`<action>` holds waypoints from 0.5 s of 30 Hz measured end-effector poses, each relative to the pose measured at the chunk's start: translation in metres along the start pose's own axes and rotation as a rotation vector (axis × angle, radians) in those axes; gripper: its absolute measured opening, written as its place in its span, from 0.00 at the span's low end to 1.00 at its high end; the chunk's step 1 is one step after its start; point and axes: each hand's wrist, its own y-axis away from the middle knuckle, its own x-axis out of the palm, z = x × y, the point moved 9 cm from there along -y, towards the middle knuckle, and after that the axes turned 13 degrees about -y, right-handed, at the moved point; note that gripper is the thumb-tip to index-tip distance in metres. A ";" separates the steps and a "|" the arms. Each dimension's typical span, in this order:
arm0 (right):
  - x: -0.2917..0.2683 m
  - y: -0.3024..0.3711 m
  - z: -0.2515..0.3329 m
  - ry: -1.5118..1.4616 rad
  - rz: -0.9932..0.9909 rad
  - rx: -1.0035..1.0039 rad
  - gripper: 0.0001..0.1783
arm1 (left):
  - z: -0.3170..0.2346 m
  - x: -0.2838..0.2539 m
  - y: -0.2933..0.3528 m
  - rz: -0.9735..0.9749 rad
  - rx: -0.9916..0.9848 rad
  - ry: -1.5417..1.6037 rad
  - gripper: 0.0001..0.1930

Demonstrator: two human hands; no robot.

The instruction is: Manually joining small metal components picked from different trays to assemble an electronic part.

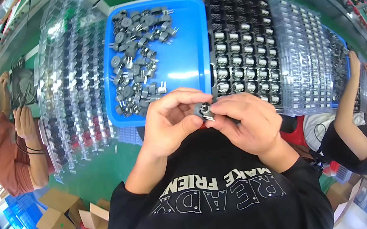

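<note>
My left hand (165,125) and my right hand (251,122) meet in front of my chest, just past the near edge of the blue tray. Between their fingertips is a small dark grey part (205,111) with shiny metal prongs. The left thumb and fingers pinch it from one side, while the right thumb and forefinger close on it from the other. Fingers cover much of it, so its full shape is hidden. In the shallow blue tray (182,39), many similar grey round parts (128,92) with metal prongs lie loose, mostly toward the left.
Right of the blue tray stands a black compartment tray (225,11) holding silver cylindrical pieces (234,48). Clear plastic trays (301,51) lie beyond it, and more clear trays (72,74) are stacked at left. Co-workers sit on both sides. Cardboard boxes (60,221) stand at lower left.
</note>
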 end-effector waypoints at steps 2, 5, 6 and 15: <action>-0.006 0.003 -0.003 -0.109 -0.066 0.024 0.12 | -0.001 0.003 0.003 0.004 0.053 -0.014 0.21; -0.011 0.002 -0.025 -0.229 -0.044 0.248 0.10 | -0.003 0.007 0.001 -0.062 0.087 -0.139 0.19; -0.013 0.002 -0.033 -0.232 -0.032 0.306 0.09 | -0.006 0.011 -0.001 -0.051 0.105 -0.130 0.19; -0.120 -0.034 -0.157 0.705 0.019 0.315 0.03 | -0.037 -0.015 -0.065 -0.206 0.188 -1.422 0.29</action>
